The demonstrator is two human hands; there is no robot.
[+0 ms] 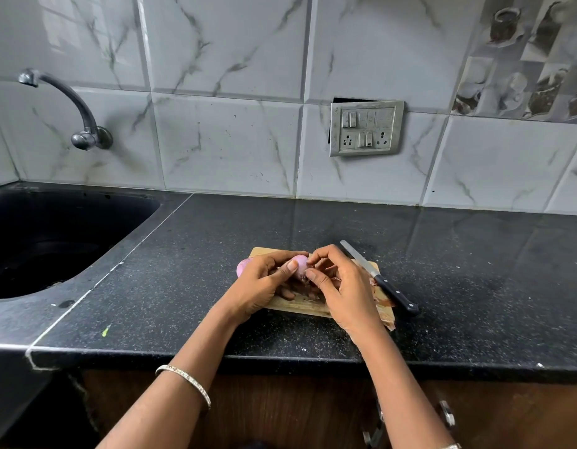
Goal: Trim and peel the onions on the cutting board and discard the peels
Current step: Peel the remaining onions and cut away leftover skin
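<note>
Both hands met over the wooden cutting board (300, 305), which lay on the black speckled counter (313, 222) near its front edge. The left hand (264, 281) cupped a pale pink onion (300, 265) just above the board, its fingers curled round the far side and the thumb pressed flat on top. The right hand (343, 288) came in from the other side, thumb and forefinger closed in a pinch on the onion's right end. A second onion (243, 267), also pink, showed just past the left knuckles at the board's left edge. A knife (381, 279) with a black riveted handle lay slantwise along the board's right side, blade pointing away. Brown papery peels (385, 314) lay under the handle and at the board's near right corner. A bangle (187, 380) circled the left forearm. A dark sink (54, 241) sat at the left under a wall tap (71, 103), and a switch plate (366, 128) was set in the marbled tiles
</note>
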